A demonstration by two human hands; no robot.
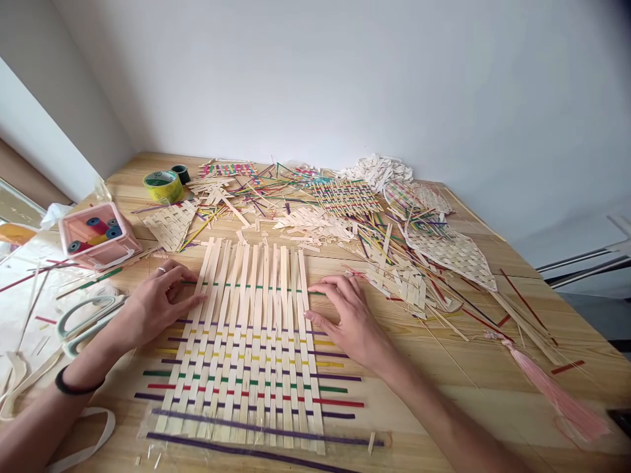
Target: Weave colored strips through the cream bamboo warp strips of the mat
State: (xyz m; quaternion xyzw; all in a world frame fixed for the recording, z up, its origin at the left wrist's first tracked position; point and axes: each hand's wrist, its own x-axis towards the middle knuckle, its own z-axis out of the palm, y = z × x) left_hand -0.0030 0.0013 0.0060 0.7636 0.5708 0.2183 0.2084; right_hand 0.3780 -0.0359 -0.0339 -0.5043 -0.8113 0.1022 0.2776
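Note:
A woven mat of pale flat strips (241,381) lies on the table in front of me, crossed by purple, yellow, green and red strips. One green strip (246,286) runs across its upper part, above the tighter rows. My left hand (160,302) is curled at the green strip's left end, its thumb against the outer pale strips. At the right end, my right hand (348,315) has its fingers on the same strip, with the thumb lower at the mat's edge. Clear tape (197,424) covers the mat's bottom edge, where a purple strip (236,450) lies.
Scissors (89,322) and a pink box (106,256) holding thread spools are at left. Behind stand yellow tape (162,187) and heaped loose strips (315,223). A woven fan (458,256) and pink tassel (552,384) lie at right.

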